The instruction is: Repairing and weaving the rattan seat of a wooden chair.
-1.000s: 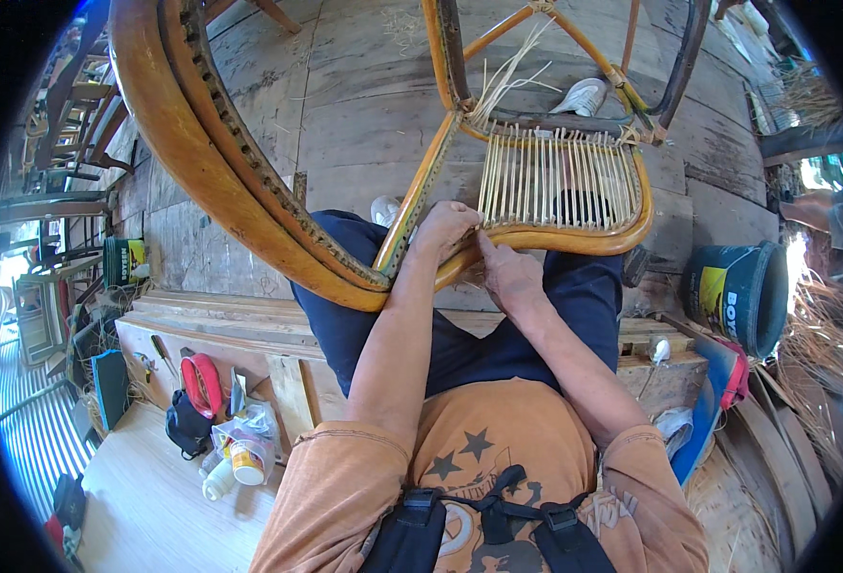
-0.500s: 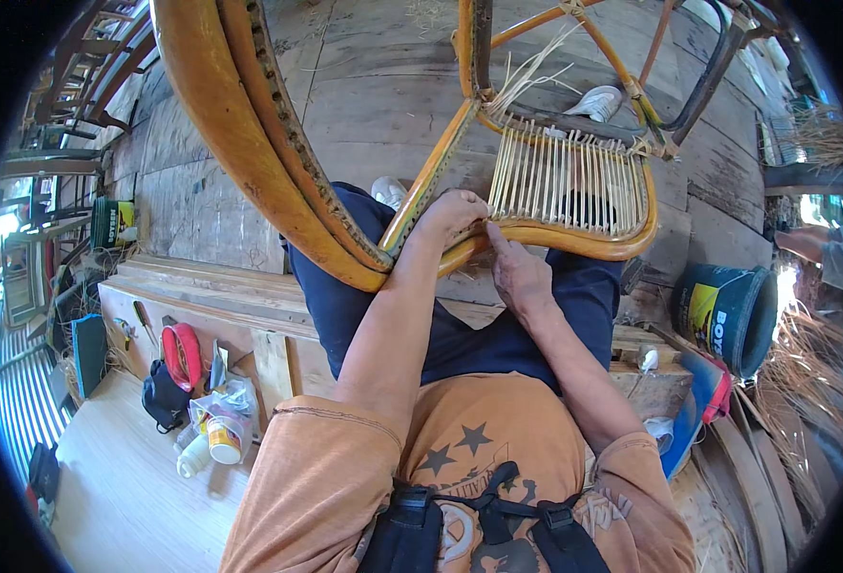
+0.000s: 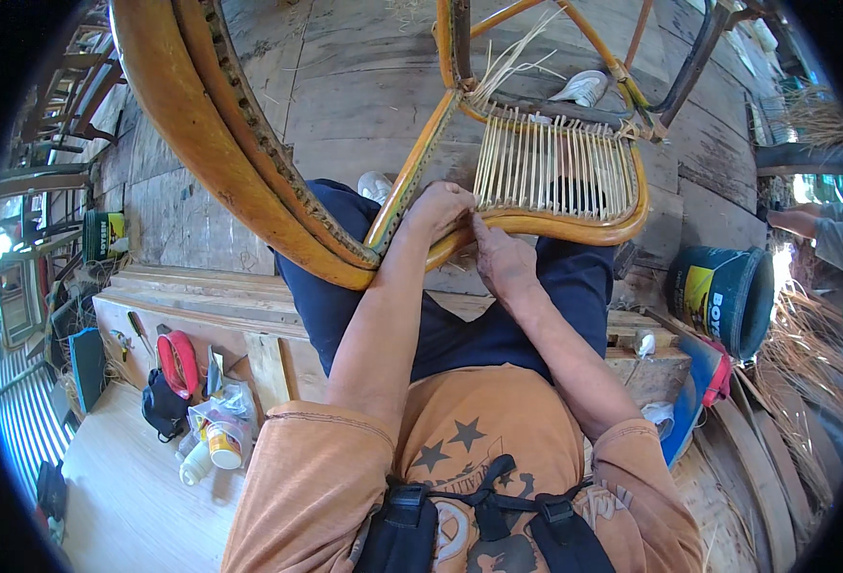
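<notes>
At frame centre, the left hand [image 3: 441, 212] and right hand [image 3: 500, 260] both pinch the rattan chair frame [image 3: 536, 227], seemingly stiff, light and smooth, best gripped at its thick front rail beside the thin, springy cane strands [image 3: 550, 162]

A rattan furniture workshop, open to daylight; rough plank floor [image 3: 345, 105] under a half-woven chair frame [image 3: 555, 162] with pale cane strands [image 3: 550, 158] strung across its seat; loose cane [image 3: 803, 353] heaped at right beside a blue bucket [image 3: 722, 296]; a low wooden bench [image 3: 173, 315] at left carries red-handled pliers [image 3: 181, 361], a glue bottle [image 3: 221, 444] and bags; more chair frames [image 3: 49, 143] stacked at far left.
</notes>
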{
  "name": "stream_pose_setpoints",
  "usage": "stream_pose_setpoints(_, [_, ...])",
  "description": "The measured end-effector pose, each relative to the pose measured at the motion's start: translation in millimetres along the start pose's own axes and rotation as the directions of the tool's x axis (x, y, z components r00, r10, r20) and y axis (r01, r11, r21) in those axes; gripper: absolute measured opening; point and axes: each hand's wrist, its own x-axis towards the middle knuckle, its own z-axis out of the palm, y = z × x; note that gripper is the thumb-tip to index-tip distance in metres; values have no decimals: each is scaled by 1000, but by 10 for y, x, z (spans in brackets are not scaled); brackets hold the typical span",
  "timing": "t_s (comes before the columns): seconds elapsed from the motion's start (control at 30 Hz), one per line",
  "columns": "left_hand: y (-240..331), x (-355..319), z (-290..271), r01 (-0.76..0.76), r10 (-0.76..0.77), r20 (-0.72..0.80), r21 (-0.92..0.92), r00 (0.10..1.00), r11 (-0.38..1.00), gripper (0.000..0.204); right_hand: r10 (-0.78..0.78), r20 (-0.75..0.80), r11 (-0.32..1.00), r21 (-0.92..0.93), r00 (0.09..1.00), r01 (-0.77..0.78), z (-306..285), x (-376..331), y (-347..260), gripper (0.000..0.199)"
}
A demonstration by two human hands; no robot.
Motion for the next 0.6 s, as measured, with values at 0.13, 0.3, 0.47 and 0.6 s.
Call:
stream_pose_setpoints(0.13, [27,-21,29,15,-14,-49,37,999,999,18,-12,-27,1000,10,1000,13,-1,-9,4,49])
stream_pose_setpoints(0.3, [-64,63,-13,-3,6,-45,74,999,997,18,-31,-12,999,30,999,32,37,4,3,50])
stream_pose_setpoints(0.47, [-56,89,-41,54,-50,-40,104,998,993,15,-40,-72,999,32,997,43,69,-10,-16,50])
stream_pose_setpoints(0.6, [-75,97,-18,5,-5,2,95,1000,996,13,-52,-91,998,28,994,55,84,-15,-14,51])
